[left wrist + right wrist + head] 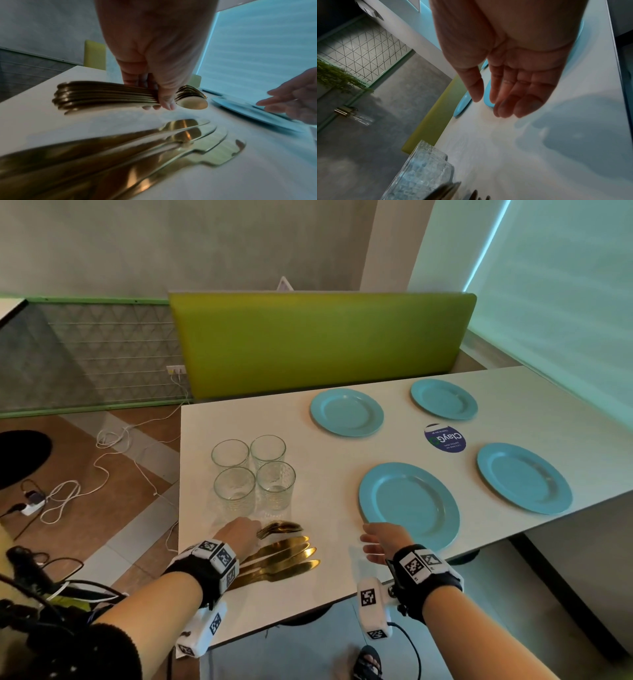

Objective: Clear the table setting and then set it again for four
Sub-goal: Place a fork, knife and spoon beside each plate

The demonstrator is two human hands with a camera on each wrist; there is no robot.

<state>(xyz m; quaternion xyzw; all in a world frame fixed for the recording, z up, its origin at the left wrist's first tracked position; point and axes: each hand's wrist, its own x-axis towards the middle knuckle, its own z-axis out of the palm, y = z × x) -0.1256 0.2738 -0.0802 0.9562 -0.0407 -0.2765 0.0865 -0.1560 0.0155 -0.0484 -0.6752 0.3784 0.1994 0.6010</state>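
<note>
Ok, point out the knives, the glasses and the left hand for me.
knives [284, 559], head view, middle of the blades.
glasses [235, 489], head view, front-left glass wall.
left hand [154, 56], left wrist view, middle of the palm.

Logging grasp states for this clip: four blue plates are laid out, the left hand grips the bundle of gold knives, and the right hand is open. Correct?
Not the knives: they lie on the table. The left wrist view shows the left hand gripping the bundle of spoons and forks. The rest holds.

Probably a café: green booth seat, branded table sticker.
</note>
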